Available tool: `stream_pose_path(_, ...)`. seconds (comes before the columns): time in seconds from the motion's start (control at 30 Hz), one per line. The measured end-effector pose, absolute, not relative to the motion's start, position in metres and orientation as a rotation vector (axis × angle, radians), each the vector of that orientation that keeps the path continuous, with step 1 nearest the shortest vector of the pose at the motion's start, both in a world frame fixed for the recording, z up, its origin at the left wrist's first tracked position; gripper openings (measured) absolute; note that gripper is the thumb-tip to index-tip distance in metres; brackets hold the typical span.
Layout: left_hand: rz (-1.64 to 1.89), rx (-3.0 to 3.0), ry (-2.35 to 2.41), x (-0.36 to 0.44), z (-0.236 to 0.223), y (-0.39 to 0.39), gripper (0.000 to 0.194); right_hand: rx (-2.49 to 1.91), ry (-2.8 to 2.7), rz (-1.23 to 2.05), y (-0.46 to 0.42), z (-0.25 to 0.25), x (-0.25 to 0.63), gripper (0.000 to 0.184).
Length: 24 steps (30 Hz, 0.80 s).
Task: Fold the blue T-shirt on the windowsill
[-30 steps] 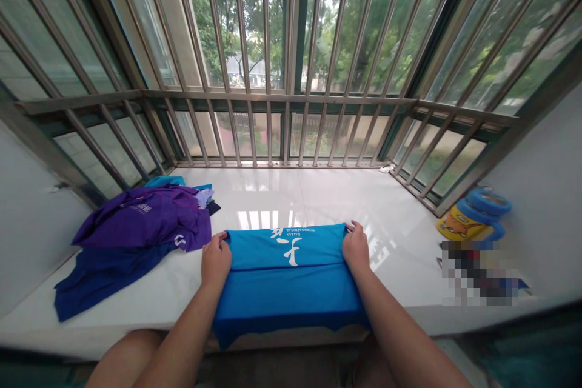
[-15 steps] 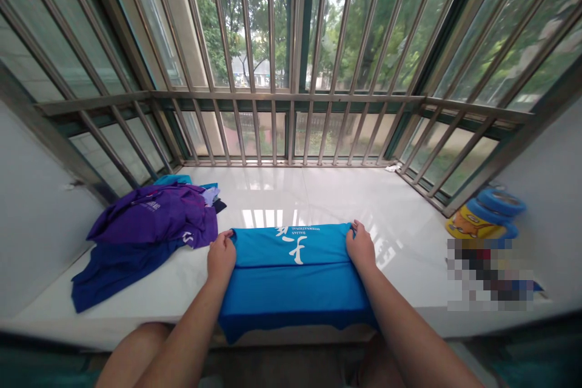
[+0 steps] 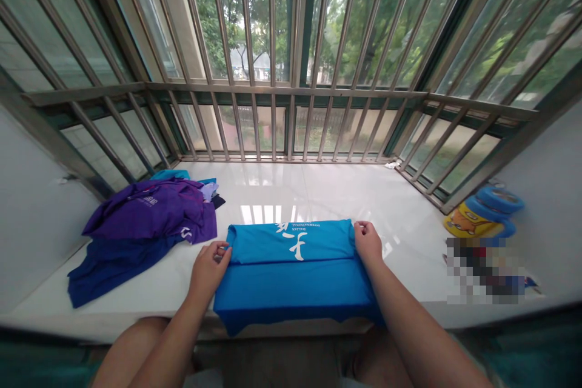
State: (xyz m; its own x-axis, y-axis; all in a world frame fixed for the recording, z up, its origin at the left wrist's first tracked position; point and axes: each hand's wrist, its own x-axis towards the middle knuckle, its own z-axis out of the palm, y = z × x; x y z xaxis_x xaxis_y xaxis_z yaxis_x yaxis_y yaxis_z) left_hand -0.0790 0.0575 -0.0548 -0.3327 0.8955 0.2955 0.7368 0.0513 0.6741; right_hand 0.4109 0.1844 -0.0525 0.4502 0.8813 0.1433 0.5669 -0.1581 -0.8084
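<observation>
Blue cloth [image 3: 295, 291], one piece, white lettering [image 3: 297, 245] on the far band. Lies on the white ledge [image 3: 345, 188], between the hands; the far part is folded over, a crease running side to side, and the near edge hangs past the ledge's front.

Left hand [image 3: 210, 267]: fingers curled, thumb and forefinger at the cloth's left edge. Right hand [image 3: 369, 244]: bent fingertips at the far right corner. Grip, both sides: at the edges of the cloth, but whether fabric is pinched or merely touched cannot be told.

Faults possible, by cause:
– Skewed fold: the hands sit at uneven places, the left nearer the body, so an uneven pull could turn the band out of square.
– Band opening: the left end looks loose and slightly raised; a light hold might let the layers slip apart.
– Slide off the front: the overhanging part has weight, and the ledge looks glossy—little friction to be expected.
– Rumpling: soft, thin fabric; pushing inward from both ends would likely bunch it and bury the lettering.

Adjacent, left: purple garment [image 3: 150, 212] over a dark blue garment [image 3: 118, 267], loosely heaped, near the left hand. A wide sweep there could drag them along. Right: blue and yellow container [image 3: 482, 215], well apart from the cloth—low risk.
</observation>
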Motion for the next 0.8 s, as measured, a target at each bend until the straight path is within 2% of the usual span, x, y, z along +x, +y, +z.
stream_pose_path(0.2,1.086,1.725,2.07,-0.078,-0.051,0.06,0.029,-1.789,-1.272,0.524,0.186,-0.037,0.423,0.051)
stream_pose_path(0.4,1.098,1.802,2.036,-0.076,-0.052,0.061,0.029,-1.857,-1.438,0.383,0.155,-0.016,0.429,0.041)
stream_pose_path(0.6,1.122,1.811,2.006,-0.078,-0.053,0.061,0.026,-2.014,-1.949,0.303,0.126,-0.032,0.403,0.037)
stream_pose_path(0.7,1.126,1.814,2.004,-0.077,-0.052,0.059,0.024,-2.003,-1.961,0.257,0.129,-0.035,0.399,0.029)
stream_pose_path(0.8,1.106,1.823,2.006,-0.076,-0.05,0.058,0.022,-1.962,-1.872,0.236,0.135,-0.034,0.401,0.031)
